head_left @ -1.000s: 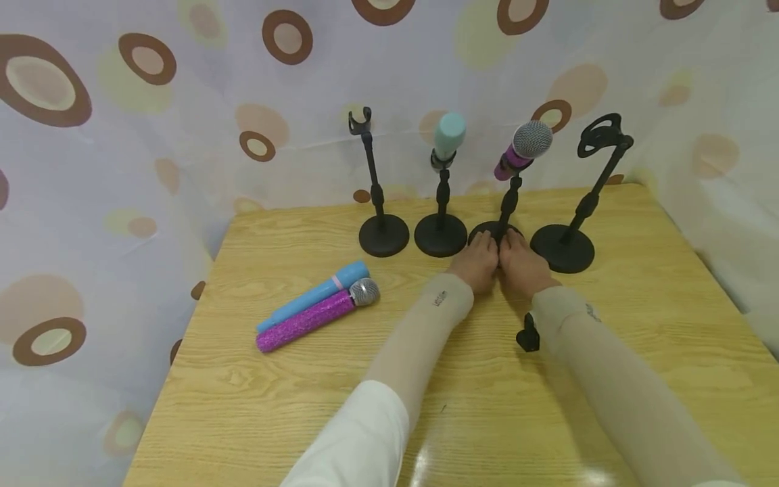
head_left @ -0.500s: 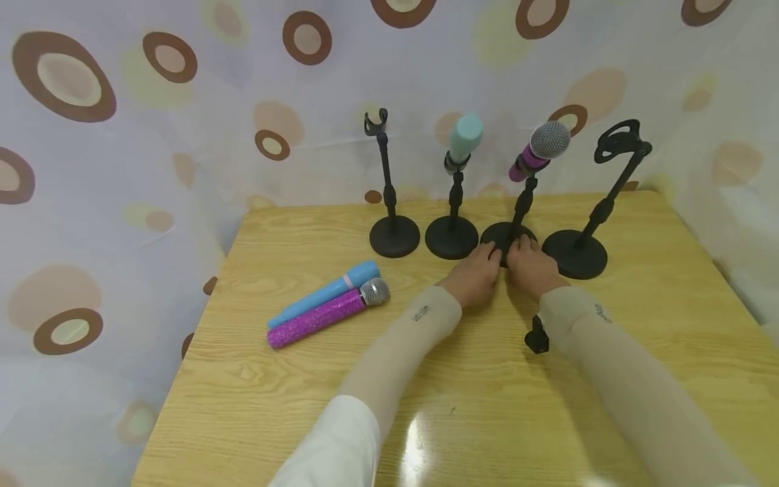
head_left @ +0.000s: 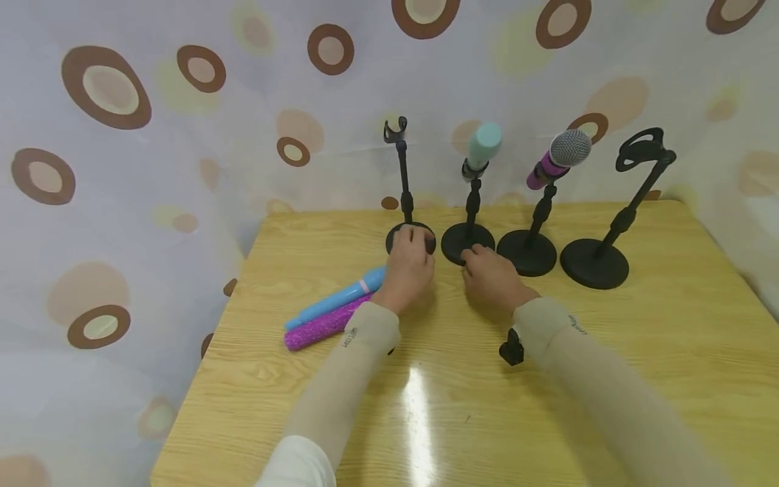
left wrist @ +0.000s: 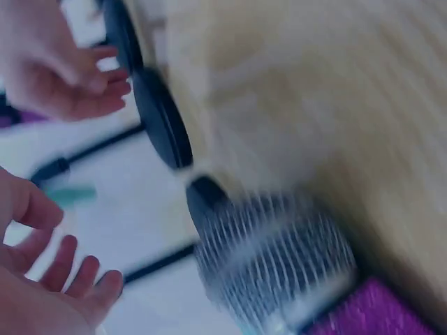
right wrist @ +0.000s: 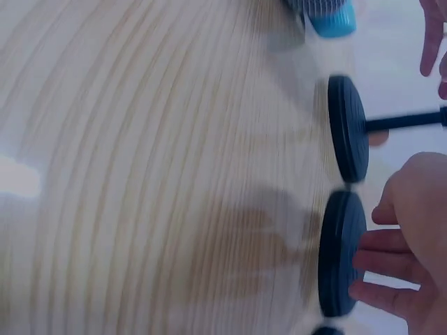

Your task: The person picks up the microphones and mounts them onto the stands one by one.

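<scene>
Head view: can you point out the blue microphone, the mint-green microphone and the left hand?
Blue microphone (head_left: 335, 302): head view, on its handle.
Mint-green microphone (head_left: 485, 143): head view, on its rounded head.
Left hand (head_left: 411, 266): head view, on the back of the hand.

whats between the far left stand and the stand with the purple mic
Another stand, holding the mint mic; the head view shows this.

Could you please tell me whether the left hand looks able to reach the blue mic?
Probably yes: the left hand looks empty and is close to the blue mic. The purple mic lying alongside may crowd one side, but the far side looks free.
</scene>
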### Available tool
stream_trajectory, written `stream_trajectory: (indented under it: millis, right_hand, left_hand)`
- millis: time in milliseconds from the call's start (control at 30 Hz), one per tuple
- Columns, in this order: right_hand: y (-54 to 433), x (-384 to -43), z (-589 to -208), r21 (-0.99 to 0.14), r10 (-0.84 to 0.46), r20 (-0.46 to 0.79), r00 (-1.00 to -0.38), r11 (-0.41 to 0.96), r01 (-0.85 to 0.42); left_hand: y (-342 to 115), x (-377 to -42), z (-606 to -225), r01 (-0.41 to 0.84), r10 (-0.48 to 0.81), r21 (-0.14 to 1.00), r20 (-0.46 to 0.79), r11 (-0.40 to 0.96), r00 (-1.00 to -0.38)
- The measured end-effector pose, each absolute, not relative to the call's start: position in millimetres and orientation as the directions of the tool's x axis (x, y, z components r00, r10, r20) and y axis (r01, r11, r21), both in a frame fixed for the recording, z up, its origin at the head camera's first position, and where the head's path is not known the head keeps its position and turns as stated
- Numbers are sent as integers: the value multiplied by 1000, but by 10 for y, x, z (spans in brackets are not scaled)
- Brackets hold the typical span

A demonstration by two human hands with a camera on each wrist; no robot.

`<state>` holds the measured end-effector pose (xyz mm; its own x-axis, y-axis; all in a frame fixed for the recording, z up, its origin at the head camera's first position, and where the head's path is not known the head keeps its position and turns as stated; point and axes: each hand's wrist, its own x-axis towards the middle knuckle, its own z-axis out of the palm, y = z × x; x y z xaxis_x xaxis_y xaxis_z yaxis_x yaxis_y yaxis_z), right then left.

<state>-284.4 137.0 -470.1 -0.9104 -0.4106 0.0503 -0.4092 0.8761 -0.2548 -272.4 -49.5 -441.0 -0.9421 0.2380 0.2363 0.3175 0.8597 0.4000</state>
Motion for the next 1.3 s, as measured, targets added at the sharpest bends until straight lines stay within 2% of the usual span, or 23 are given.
stream_trajectory:
  millis: [100,200,333,467,633,733,867,967,1167,1300]
  right_hand:
    - [1144,-2882,-4728,-294,-456,45,-889,844,-448]
    - [919,-2893,-4725,-309,-478,24,-878,831,-462]
    - [701,-2885,-4718,-294,-492,19,-870,829,-476]
    - [626,-2856,-4777,-255,-534,5,-845,817,-518]
    - [624,-2826,-4811,-208,-555,-44,-831,818,-536]
    - [634,-2837,-4812,-209,-556,-20,-831,815,-540]
    - [658,-2864,-4836,-231,-572,58,-818,790,-568]
    - [700,-2864,-4911,-205,-585,97,-805,780,-591]
    - [769,-2804,-5000,-193,-606,132,-784,760,-620]
    - [804,-2754,-5006,-214,-582,107,-806,778,-590]
  left_hand:
    - [-662,-2817,-4391,208,147,411,175,888,-974]
    - [-758,-2911,-4409,142,131,306,55,942,-990]
    - [-768,-3007,-4443,134,152,136,-128,982,-980]
    - [-719,-3029,-4500,167,178,69,-227,984,-958]
    - [-692,-3011,-4531,239,225,-59,-178,969,-958]
    - [-689,-3012,-4537,243,227,-102,-142,965,-963]
    - [-670,-3000,-4571,233,216,-119,-143,965,-966]
    - [-640,-2973,-4597,246,227,-117,-152,962,-962]
    - [-607,-2897,-4592,253,238,-130,-121,959,-964]
    - [-604,-2830,-4595,274,263,-133,-97,952,-960]
